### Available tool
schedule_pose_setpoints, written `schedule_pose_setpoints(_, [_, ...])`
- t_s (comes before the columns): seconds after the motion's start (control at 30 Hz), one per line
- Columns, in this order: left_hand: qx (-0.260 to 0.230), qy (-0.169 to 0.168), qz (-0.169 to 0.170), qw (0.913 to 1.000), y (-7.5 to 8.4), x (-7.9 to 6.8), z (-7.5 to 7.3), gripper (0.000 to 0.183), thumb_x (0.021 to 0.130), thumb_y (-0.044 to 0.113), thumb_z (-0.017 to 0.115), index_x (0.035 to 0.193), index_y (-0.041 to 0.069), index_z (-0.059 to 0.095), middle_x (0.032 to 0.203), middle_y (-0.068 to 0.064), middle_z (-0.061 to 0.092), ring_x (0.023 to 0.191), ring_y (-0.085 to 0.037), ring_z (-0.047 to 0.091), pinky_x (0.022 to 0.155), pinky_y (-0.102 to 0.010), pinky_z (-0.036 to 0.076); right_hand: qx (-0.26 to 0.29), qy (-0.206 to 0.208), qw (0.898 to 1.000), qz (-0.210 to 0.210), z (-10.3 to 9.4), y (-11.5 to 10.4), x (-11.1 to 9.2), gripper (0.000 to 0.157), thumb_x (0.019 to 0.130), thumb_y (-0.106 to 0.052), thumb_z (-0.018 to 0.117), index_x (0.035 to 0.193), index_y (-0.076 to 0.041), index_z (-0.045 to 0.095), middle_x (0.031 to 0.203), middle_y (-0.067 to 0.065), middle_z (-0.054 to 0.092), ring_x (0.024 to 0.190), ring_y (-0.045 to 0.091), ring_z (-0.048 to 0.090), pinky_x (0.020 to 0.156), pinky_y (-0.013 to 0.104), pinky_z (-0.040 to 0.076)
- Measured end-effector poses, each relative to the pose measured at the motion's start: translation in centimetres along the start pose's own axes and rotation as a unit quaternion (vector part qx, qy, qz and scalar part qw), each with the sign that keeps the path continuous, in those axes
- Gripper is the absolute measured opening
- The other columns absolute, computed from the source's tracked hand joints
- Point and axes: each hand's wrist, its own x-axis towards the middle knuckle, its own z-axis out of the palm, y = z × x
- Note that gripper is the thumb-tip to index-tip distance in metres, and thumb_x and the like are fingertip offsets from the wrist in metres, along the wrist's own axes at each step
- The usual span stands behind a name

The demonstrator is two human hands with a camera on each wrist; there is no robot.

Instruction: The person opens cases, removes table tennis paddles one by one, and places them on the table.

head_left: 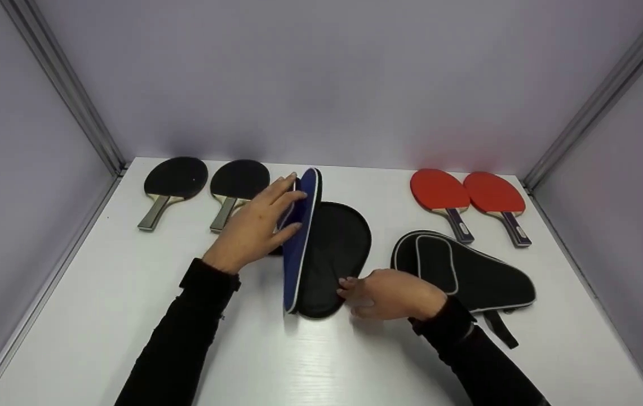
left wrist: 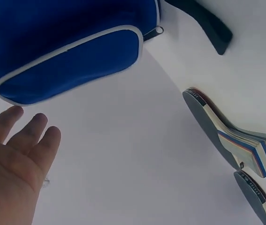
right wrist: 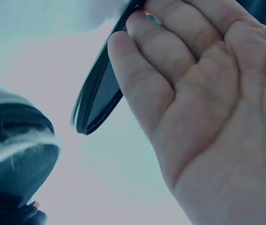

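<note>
A blue paddle case with white piping stands unfolded like a book, its flap upright and its black inside half flat on the table. My left hand rests its fingers and thumb on the flap's outer face. In the left wrist view, the fingers lie fairly straight beside the flap's pocket. With my right hand I hold the near right rim of the flat half. A zipper runs along that rim by the fingertips in the right wrist view; the thumb is hidden there.
Two black-faced paddles lie at the back left. At the back right are two red-faced paddles. A black paddle case with a strap lies to the right, close beyond my right hand. Walls enclose the white table.
</note>
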Motion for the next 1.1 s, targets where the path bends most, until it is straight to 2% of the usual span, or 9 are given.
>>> schedule_pose_setpoints(0.23, [-0.016,-0.055,0.028,0.998,0.3,-0.3,0.9,0.055,0.114,0.039,0.08,0.163,0.022,0.063,0.195,-0.008,0.034,0.18,-0.043,0.037,0.142,-0.063,0.044,0.003,-0.028,0.999,-0.028,0.2,-0.5,0.5,0.046,0.117,-0.031,0.068,0.161,-0.017,0.073,0.172,0.004,0.065,0.134,0.03,0.082,0.112,0.045,0.069])
schedule_pose_setpoints(0.47, [0.02,-0.078,0.05,0.9955,0.4,-0.6,2.0,0.063,0.111,0.014,0.082,0.169,0.029,0.062,0.191,-0.006,0.041,0.17,-0.041,0.05,0.125,-0.061,0.061,-0.001,-0.036,0.998,-0.043,0.3,-0.8,0.7,0.046,0.118,-0.027,0.066,0.161,-0.015,0.073,0.173,0.005,0.065,0.142,0.028,0.079,0.115,0.045,0.068])
schedule_pose_setpoints(0.57, [0.032,-0.092,0.043,0.9944,0.3,-0.7,2.4,0.073,0.11,0.008,0.08,0.175,0.03,0.056,0.191,-0.007,0.042,0.168,-0.041,0.051,0.121,-0.062,0.064,-0.003,-0.022,0.999,-0.046,0.4,-0.8,0.8,0.042,0.115,-0.027,0.068,0.154,-0.015,0.08,0.161,0.005,0.076,0.128,0.026,0.085,0.106,0.043,0.071])
schedule_pose_setpoints(0.63, [0.038,-0.103,0.033,0.9934,0.2,-0.8,2.6,0.076,0.11,0.007,0.078,0.178,0.028,0.052,0.19,-0.009,0.044,0.169,-0.042,0.052,0.122,-0.063,0.063,-0.002,-0.01,0.999,-0.053,0.5,-0.6,0.9,0.034,0.113,-0.025,0.07,0.139,-0.014,0.087,0.14,0.003,0.088,0.11,0.019,0.087,0.094,0.039,0.071])
schedule_pose_setpoints(0.7, [0.045,-0.117,0.021,0.9919,0.2,-1.0,2.7,0.074,0.112,0.008,0.077,0.179,0.024,0.051,0.188,-0.013,0.048,0.169,-0.043,0.053,0.126,-0.064,0.06,-0.002,0.002,0.998,-0.065,0.6,-0.5,0.9,0.022,0.11,-0.022,0.071,0.121,-0.013,0.089,0.114,0.0,0.09,0.088,0.01,0.08,0.08,0.034,0.067])
schedule_pose_setpoints(0.8, [0.054,-0.137,0.006,0.9891,0.3,-1.2,2.7,0.068,0.113,0.008,0.076,0.176,0.016,0.055,0.182,-0.018,0.054,0.167,-0.044,0.056,0.132,-0.064,0.055,0.003,0.014,0.996,-0.085,0.4,-0.3,0.9,0.01,0.106,-0.016,0.072,0.102,-0.014,0.081,0.089,-0.003,0.078,0.072,0.004,0.059,0.069,0.026,0.056])
schedule_pose_setpoints(0.9, [0.075,-0.142,0.005,0.987,0.7,-1.4,2.6,0.062,0.112,0.006,0.077,0.171,0.01,0.061,0.177,-0.021,0.06,0.163,-0.044,0.06,0.133,-0.062,0.054,0.014,0.019,0.996,-0.082,0.0,-0.1,0.6,0.014,0.106,-0.012,0.072,0.108,-0.015,0.086,0.099,-0.005,0.085,0.078,0.004,0.066,0.075,0.026,0.061])
schedule_pose_setpoints(1.0, [0.101,-0.131,0.009,0.9862,1.7,-1.5,2.4,0.058,0.109,0.008,0.081,0.165,0.006,0.067,0.171,-0.021,0.066,0.158,-0.042,0.066,0.13,-0.06,0.058,0.031,0.016,0.998,-0.052,-0.7,0.2,0.0,0.028,0.11,-0.013,0.07,0.129,-0.016,0.09,0.131,0.0,0.09,0.111,0.013,0.086,0.099,0.037,0.072])
schedule_pose_setpoints(1.1, [0.131,-0.126,0.015,0.9832,3.7,-1.5,2.1,0.052,0.108,0.015,0.084,0.158,0.003,0.072,0.163,-0.019,0.073,0.151,-0.038,0.073,0.124,-0.057,0.063,0.05,0.017,0.999,-0.016,-1.5,0.6,-0.8,0.036,0.113,-0.017,0.069,0.146,-0.016,0.085,0.153,0.006,0.081,0.14,0.025,0.081,0.117,0.049,0.068])
